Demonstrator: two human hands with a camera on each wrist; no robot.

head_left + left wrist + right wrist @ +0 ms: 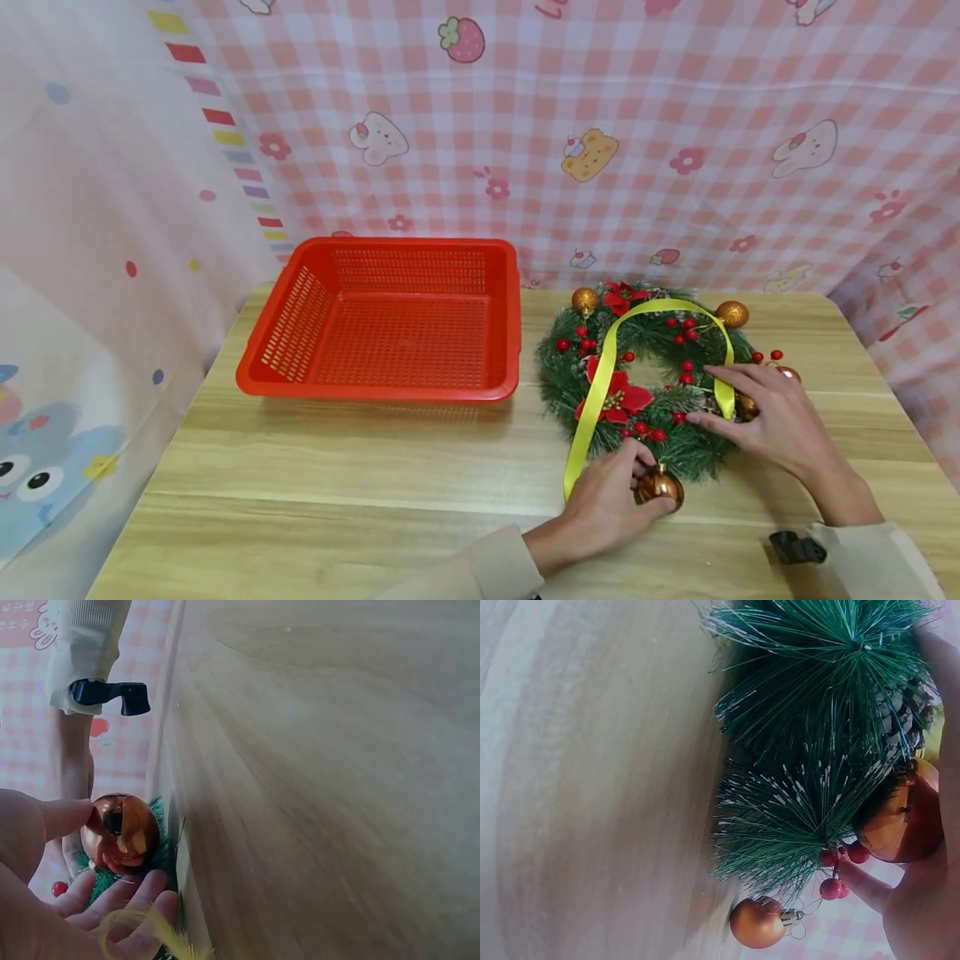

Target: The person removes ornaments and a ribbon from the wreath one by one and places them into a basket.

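Observation:
A green Christmas wreath [555,379] with red poinsettias, berries and baubles lies at the right of the table. A yellow ribbon [600,379] loops across it. My left hand [606,504] is at the wreath's near edge, its thumb and curled fingers about a shiny copper bauble [666,486]; the left wrist view shows the thumb against that bauble [124,840]. Over the wreath's right side rests my right hand [780,421], thumb and fingers spread near the ribbon's end. Close to it in the right wrist view are another copper bauble [900,817], red berries [831,888] and green needles [795,825].
A red plastic basket [408,392] with perforated walls stands left of the wreath on the wooden table [337,492]. Behind the table hangs a pink checked cloth [525,167], and a pale patterned cloth [97,208] covers the left side.

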